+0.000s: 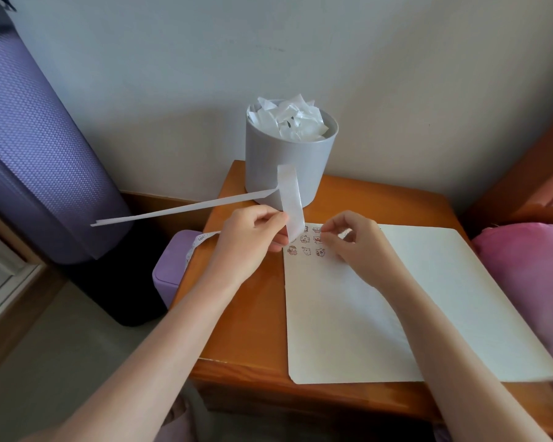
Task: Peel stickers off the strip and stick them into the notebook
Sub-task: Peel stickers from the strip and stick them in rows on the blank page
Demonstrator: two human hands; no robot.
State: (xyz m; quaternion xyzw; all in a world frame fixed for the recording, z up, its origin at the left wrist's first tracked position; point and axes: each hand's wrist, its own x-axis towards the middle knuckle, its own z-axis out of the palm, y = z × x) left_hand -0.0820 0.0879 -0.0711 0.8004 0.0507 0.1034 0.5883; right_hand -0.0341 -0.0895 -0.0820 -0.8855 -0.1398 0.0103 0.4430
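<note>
Item, left to right: strip [186,209], white backing paper, its long axis running from a free end far out on the left to a raised loop in front of the grey bin [288,164]; a further printed length trailed over the purple box [170,269] at the table's left edge. Left hand [253,237], thumb and fingers curled round the strip, gripping it just above the notebook's top left corner. Stickers [305,240], a small grid already on the left page, directly under the loop. Right hand [358,244], just right of the loop and the nearer hand to the page, fingertips drawn into a tight pinch over the grid's right edge; whether a sticker sat between them was too small to tell. Notebook [428,298], open flat on the wooden table [237,314], its pages otherwise blank. Judged: the next placement lay beneath the right fingertips
</note>
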